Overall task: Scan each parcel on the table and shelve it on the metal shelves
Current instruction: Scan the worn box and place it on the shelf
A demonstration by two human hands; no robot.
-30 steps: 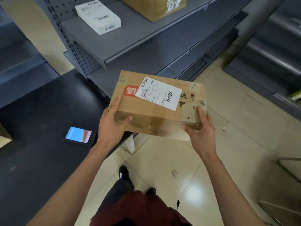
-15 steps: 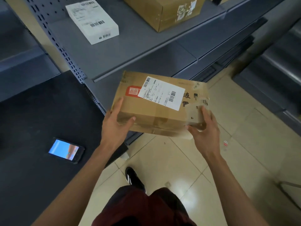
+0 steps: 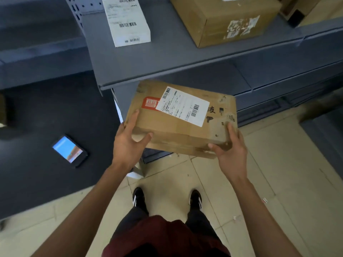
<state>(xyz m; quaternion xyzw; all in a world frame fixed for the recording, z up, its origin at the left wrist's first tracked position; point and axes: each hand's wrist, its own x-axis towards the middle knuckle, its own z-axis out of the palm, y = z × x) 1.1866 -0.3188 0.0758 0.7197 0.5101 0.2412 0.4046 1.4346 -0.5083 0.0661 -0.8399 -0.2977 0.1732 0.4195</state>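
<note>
A flat brown cardboard parcel (image 3: pixel 178 125) with a white barcode label and a red stamp is held in the air in front of the grey metal shelves (image 3: pixel 167 64). My left hand (image 3: pixel 128 143) grips its left end, thumb on the front side. My right hand (image 3: pixel 230 151) grips its right end, fingers under it and thumb on top. The parcel's far edge sits just below the front lip of the upper shelf board, over a lower shelf.
A white box (image 3: pixel 126 21) and a larger brown carton (image 3: pixel 226 17) lie on the upper shelf. A phone (image 3: pixel 69 151) with a lit screen lies on the dark table (image 3: pixel 46 127) at left. More shelving stands right. My feet are on the tiled floor.
I have turned to face the shelves squarely and stepped closer; the parcel stays in both hands, now nearer the shelf edge. The phone has not moved on the table.
</note>
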